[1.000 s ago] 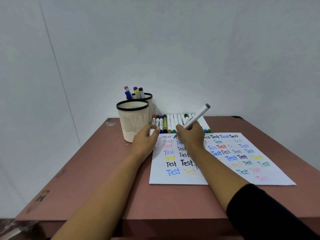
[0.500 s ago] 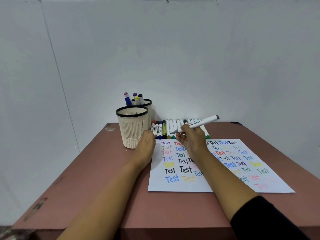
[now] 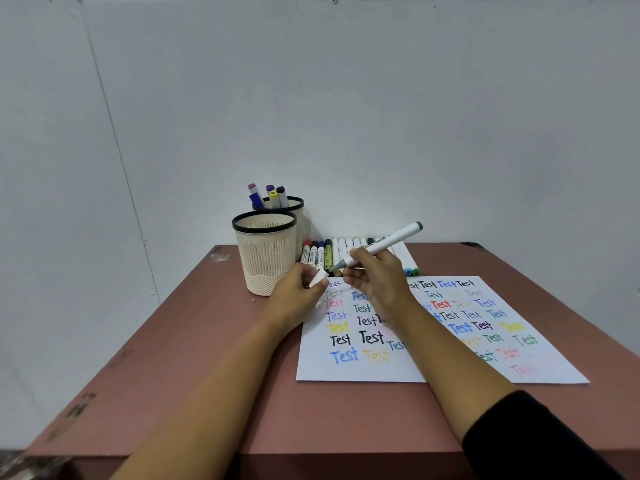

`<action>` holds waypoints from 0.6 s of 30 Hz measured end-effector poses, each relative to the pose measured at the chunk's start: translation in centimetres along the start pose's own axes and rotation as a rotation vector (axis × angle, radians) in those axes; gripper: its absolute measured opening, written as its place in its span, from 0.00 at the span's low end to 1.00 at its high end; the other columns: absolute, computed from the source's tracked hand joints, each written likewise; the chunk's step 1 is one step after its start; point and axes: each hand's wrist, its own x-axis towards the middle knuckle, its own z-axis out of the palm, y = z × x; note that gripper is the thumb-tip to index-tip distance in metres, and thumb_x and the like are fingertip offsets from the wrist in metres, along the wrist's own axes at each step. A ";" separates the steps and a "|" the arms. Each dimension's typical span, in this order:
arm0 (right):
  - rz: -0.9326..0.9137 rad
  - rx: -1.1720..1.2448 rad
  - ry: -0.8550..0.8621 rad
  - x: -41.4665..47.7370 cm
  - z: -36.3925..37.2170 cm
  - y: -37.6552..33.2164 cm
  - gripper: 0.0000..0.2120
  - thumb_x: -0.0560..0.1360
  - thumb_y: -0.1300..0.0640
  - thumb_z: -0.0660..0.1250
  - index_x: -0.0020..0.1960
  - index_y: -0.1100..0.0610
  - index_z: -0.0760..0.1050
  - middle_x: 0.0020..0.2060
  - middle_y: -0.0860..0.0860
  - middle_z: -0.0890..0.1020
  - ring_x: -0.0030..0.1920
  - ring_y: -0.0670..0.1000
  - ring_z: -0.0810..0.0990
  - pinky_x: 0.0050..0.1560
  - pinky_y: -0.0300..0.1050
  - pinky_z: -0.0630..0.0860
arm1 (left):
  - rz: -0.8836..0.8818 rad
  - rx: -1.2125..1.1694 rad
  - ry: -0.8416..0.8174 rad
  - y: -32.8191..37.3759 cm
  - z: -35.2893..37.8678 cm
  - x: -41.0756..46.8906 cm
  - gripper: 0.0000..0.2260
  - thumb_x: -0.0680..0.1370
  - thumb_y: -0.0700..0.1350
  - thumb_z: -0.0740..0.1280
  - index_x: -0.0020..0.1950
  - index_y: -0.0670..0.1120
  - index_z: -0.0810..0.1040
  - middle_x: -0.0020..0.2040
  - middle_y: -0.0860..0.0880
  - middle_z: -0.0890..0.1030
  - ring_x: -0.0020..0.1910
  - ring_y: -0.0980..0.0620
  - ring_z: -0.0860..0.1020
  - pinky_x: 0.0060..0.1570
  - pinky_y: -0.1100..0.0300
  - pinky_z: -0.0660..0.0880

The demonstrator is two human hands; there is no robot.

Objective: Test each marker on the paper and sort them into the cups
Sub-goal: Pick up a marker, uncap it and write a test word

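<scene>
My right hand (image 3: pixel 377 278) grips an uncapped white marker (image 3: pixel 384 245) with a grey tip, held above the top left of the paper (image 3: pixel 433 362), tip pointing left and down. Its white cap (image 3: pixel 318 279) is pinched in my left hand (image 3: pixel 298 296), just left of the tip. The paper is covered with the word "Test" in many colours. A row of several markers (image 3: pixel 332 254) lies behind the paper. The near cream cup (image 3: pixel 265 252) has nothing showing above its rim. The far cup (image 3: pixel 294 206) behind it holds several markers.
Everything sits on a reddish-brown table (image 3: pixel 194 375) pushed against a plain white wall. The table's left part and the front strip near me are bare. The cups stand at the back, left of the marker row.
The marker has gone from writing on the paper to being lifted, its tip now turned toward the cap in my left hand. My left hand moved slightly right toward the tip.
</scene>
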 end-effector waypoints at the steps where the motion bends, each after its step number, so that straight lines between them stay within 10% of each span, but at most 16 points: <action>1: -0.003 0.002 0.000 0.0 0.0 0.0 0.06 0.76 0.65 0.64 0.40 0.60 0.73 0.35 0.56 0.78 0.33 0.51 0.77 0.35 0.41 0.78 | 0.002 0.007 -0.001 0.0 0.0 0.0 0.06 0.76 0.44 0.67 0.50 0.45 0.73 0.43 0.52 0.76 0.42 0.55 0.73 0.39 0.69 0.67; 18: 0.114 0.007 -0.171 -0.7 0.1 0.2 0.07 0.76 0.59 0.67 0.42 0.61 0.75 0.29 0.52 0.75 0.27 0.45 0.72 0.27 0.35 0.71 | 0.247 0.052 0.093 0.6 0.0 -0.5 0.06 0.78 0.45 0.65 0.50 0.44 0.78 0.40 0.44 0.79 0.37 0.52 0.72 0.37 0.63 0.67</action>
